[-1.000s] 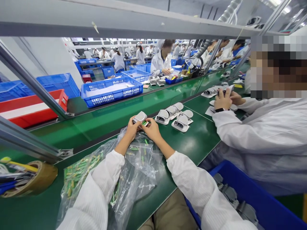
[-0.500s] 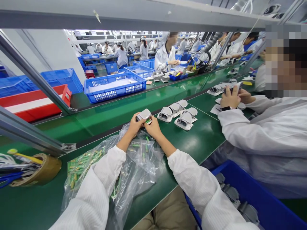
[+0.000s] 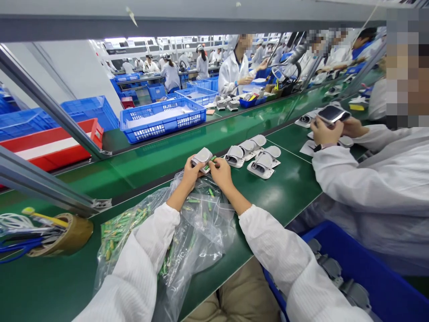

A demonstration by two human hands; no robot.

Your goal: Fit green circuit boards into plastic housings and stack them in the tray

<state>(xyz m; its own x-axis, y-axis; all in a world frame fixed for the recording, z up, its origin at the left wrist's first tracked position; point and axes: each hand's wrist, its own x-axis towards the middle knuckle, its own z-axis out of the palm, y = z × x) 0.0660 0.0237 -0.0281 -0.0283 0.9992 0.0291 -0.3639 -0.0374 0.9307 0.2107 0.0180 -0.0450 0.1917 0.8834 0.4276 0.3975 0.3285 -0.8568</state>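
Note:
My left hand (image 3: 190, 174) is closed around a small white plastic housing (image 3: 202, 158), held just above the green bench. My right hand (image 3: 220, 171) pinches a small green part (image 3: 211, 164) against the housing's underside. Under both forearms lies a clear plastic bag (image 3: 197, 226) filled with many small green parts. Three more white housings (image 3: 252, 155) sit on the bench just right of my hands.
A co-worker in a white coat (image 3: 372, 179) sits at the right, holding a device (image 3: 331, 114). A blue bin of grey parts (image 3: 355, 277) stands at the lower right. A tape roll with tools (image 3: 63, 230) lies left. Blue crates (image 3: 164, 118) and a red crate (image 3: 53, 145) line the far side.
My hands and the housing stay together with the green part pressed in. The co-worker's hands have lifted their device higher. The view has shifted slightly.

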